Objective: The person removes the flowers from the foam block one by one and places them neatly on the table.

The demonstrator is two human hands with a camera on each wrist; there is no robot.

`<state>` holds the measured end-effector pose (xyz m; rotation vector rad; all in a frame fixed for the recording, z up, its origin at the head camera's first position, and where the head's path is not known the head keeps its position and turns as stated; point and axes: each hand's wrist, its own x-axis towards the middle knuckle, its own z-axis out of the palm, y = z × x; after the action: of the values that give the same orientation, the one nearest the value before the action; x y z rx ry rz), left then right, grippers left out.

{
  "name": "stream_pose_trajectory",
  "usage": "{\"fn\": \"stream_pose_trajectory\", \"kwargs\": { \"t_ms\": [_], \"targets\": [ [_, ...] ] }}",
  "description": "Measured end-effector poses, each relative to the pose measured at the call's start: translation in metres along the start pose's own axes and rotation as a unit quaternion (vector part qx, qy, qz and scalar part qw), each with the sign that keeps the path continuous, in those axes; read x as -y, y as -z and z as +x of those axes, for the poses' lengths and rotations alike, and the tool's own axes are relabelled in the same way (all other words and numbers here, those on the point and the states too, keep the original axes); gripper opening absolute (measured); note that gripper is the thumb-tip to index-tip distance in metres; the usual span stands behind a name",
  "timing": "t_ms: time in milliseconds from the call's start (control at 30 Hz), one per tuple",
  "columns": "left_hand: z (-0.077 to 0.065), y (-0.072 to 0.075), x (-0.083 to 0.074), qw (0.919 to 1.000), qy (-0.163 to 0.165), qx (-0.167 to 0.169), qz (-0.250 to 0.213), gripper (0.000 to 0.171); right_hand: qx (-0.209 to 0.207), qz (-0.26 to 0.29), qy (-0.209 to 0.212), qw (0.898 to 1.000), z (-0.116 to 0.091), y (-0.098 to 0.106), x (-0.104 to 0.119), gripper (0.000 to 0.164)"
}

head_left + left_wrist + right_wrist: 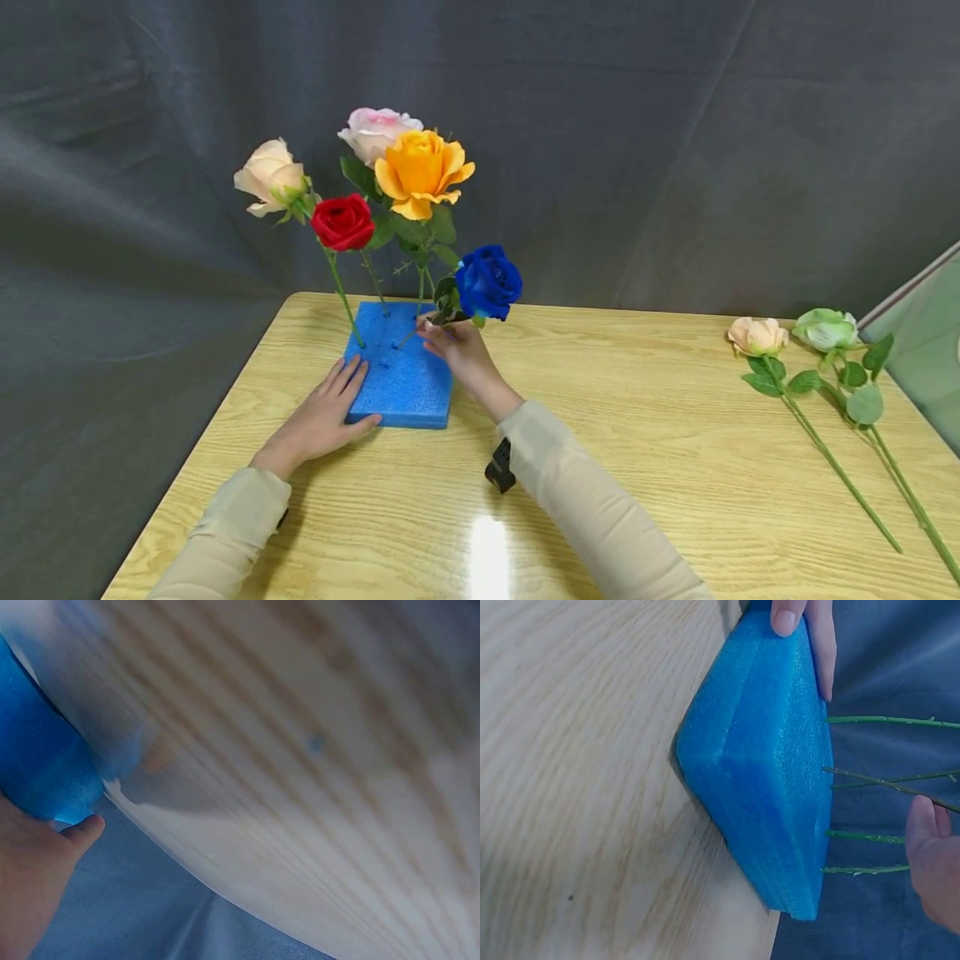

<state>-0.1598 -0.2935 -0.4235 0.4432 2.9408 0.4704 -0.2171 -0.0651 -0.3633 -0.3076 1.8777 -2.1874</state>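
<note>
A blue foam block [408, 392] lies on the table at left of centre. My left hand [322, 421] rests along its left side and near corner, fingers straight on the top. With my right hand [461, 354] I pinch the stem of a blue rose [489, 283], which leans to the right. In the right wrist view the lower end of this stem [877, 782] meets the foam's top face. A red rose [343, 222], a cream rose [272, 177], a pale pink rose [378, 132] and an orange rose [420, 171] stand in the block.
On the right of the wooden table [630, 417] lie a peach rose [759, 337] and a pale green rose [827, 330], stems pointing towards the near right. A dark grey cloth [600, 150] hangs behind the table. A light green surface [926, 350] borders the right edge.
</note>
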Motion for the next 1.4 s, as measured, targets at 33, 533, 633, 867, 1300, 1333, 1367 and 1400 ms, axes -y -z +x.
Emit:
{"fn": "stream_pose_trajectory", "kwargs": {
  "t_ms": [33,533,633,867,1300,1333,1367,1400],
  "targets": [
    [0.000,0.000,0.000,1.0000,0.000,0.000,0.000,0.087,-0.004,0.007,-0.002,1.000,0.000,0.000,-0.001,0.032],
    [0.001,0.000,0.001,1.0000,0.003,-0.002,0.000,0.088,-0.036,0.057,-0.007,0.998,0.006,0.006,0.000,0.028],
    [0.001,-0.001,0.001,1.0000,0.002,-0.003,0.001,0.088,-0.033,0.059,-0.002,0.998,0.007,0.009,0.000,0.027],
    [0.002,-0.001,0.001,1.0000,0.001,-0.004,0.004,0.087,-0.017,0.060,0.002,0.998,0.006,0.013,-0.001,0.028],
    [0.002,-0.001,0.002,1.0000,0.006,-0.001,0.000,0.088,-0.013,0.050,0.029,0.998,0.010,0.014,0.000,0.026],
    [0.002,-0.001,0.002,1.0000,0.006,0.000,0.000,0.088,-0.013,0.045,0.031,0.998,0.010,0.014,0.000,0.026],
    [0.002,0.000,0.002,1.0000,0.007,0.000,0.001,0.088,-0.013,0.041,0.034,0.999,0.010,0.014,0.001,0.026],
    [0.002,0.000,0.001,1.0000,0.007,0.001,0.001,0.088,-0.013,0.037,0.035,0.999,0.011,0.014,0.001,0.026]
  ]
}}
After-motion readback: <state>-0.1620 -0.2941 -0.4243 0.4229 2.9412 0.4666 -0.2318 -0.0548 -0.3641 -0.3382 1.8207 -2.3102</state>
